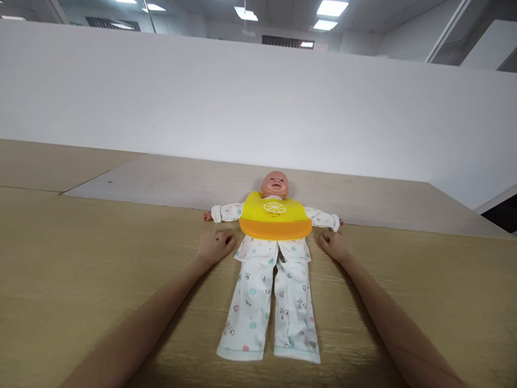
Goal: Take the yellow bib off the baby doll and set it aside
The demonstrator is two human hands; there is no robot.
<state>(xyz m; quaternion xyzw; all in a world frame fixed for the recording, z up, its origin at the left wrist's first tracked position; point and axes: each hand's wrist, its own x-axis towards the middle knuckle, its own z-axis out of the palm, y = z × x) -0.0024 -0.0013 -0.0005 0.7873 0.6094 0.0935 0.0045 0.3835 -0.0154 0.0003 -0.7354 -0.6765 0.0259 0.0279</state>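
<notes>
A baby doll (277, 184) lies on its back on the table, head toward the wall and arms spread to the sides. Over its chest is a yellow bib (258, 207) with a citrus slice print and an orange catch pocket (275, 230). It wears a white patterned top (258, 248) and matching trousers (251, 307). My left hand (217, 246) rests on the table left of the doll's waist, fingers curled shut, nothing seen in them. Opposite it, my right hand (336, 246) rests similarly curled, just below the doll's sleeve cuff (332, 222). Neither hand appears to hold the clothing.
The wooden table (121, 242) stretches to both sides, with a greyer panel (181, 180) along its back. A white partition wall (258, 102) rises behind it. Above that are glass panes and ceiling lights (332, 8). A dark gap (503, 213) shows at far right.
</notes>
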